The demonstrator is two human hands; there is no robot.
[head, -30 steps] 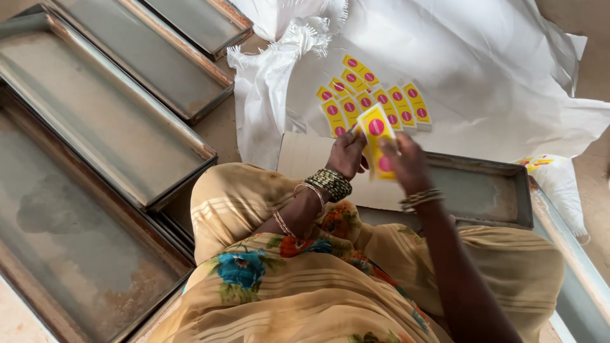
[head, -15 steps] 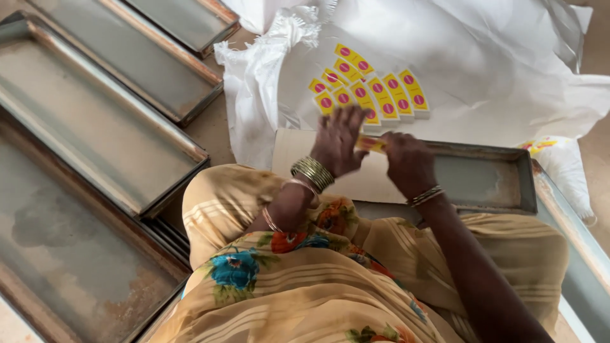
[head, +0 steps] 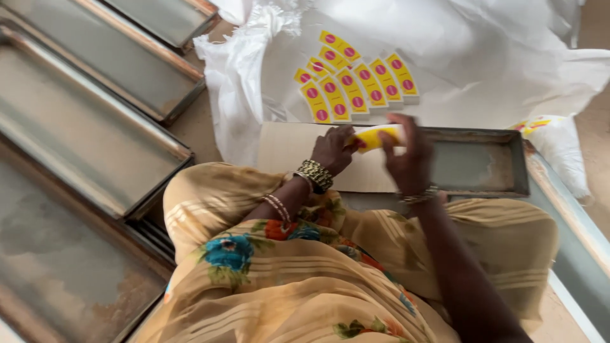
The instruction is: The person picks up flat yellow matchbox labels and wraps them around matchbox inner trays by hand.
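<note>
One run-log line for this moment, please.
left hand + right hand: both holding yellow packet | over metal tray | packet row on white sheet

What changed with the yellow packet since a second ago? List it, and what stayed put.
The yellow packet, first upright between both hands, now lies level, held by the left hand and right hand. The fanned yellow packets on the white sheet and the metal trays stayed put.

Left hand (head: 335,149): fingers curled closed, wrist bent, bangles on wrist.
Right hand (head: 410,155): raised, fingers pinched together, blurred.
</note>
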